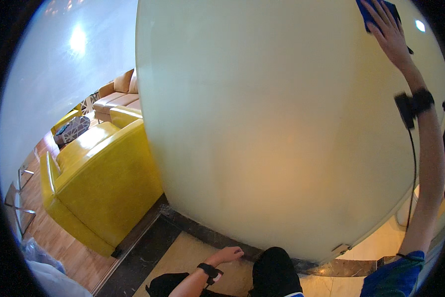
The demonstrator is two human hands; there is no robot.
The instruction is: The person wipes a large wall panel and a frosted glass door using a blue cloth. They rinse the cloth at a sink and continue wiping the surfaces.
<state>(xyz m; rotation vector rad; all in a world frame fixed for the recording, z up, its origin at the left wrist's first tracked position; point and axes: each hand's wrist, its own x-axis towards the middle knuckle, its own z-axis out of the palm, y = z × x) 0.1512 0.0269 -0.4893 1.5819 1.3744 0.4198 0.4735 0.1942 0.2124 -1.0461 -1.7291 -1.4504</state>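
My right hand (388, 33) is raised at the upper right, its palm pressing a dark blue cloth (364, 16) flat against a large frosted glass panel (267, 122). The cloth partly runs out of the top of the view. Low in the middle, my left hand (228, 255) hangs in front of the panel's bottom edge with its fingers loosely curled. Nothing shows in that hand. A black strap with a small device (412, 104) circles my right forearm, and a cable runs down from it. Another black band (209, 273) is on my left wrist.
A yellow armchair (103, 185) stands left of the panel on a wood floor. Behind it are a patterned low table (74, 129) and a tan sofa (116, 98). Dark stone trim (215, 235) borders beige tile below the panel. A metal fitting (341, 249) sits at its lower right corner.
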